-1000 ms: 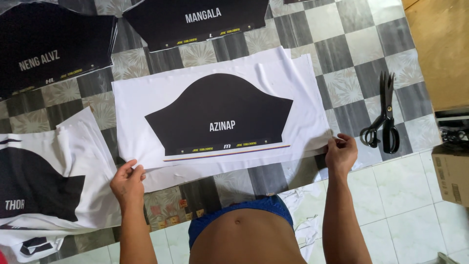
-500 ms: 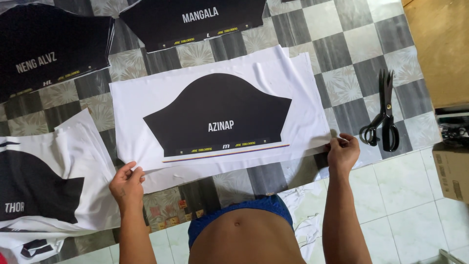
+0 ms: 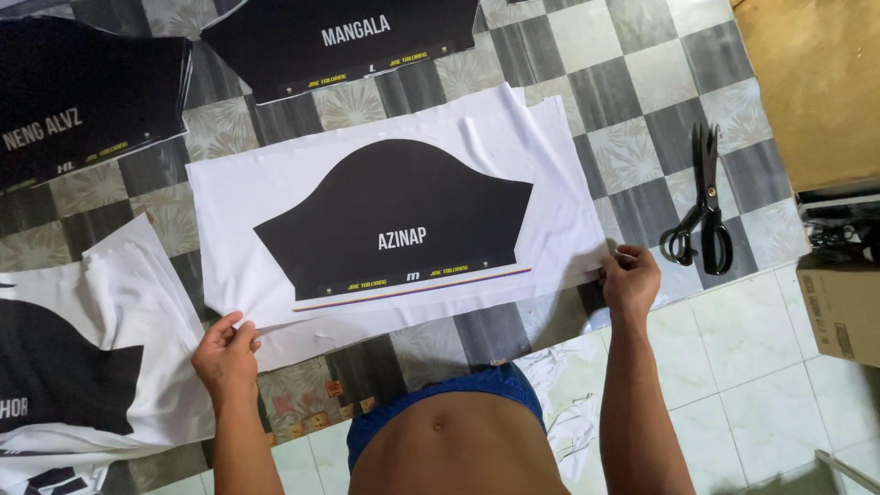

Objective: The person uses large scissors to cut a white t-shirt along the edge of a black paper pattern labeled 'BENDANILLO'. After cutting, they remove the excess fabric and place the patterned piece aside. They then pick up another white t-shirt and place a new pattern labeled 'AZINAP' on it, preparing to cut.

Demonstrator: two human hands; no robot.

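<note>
Head view: a white fabric sheet printed with a black sleeve-shaped panel lies flat on the checkered mat. Left hand and right hand pinch its near corners; scissors lie just right.

Fabric piece left of left hand: cut off by left and bottom edges.
Dark panels far above hands: cropped at top edge.
Cardboard box right of right hand: partly out of view.
Right fingertips: tucked under white sheet edge, grip unclear.
</note>
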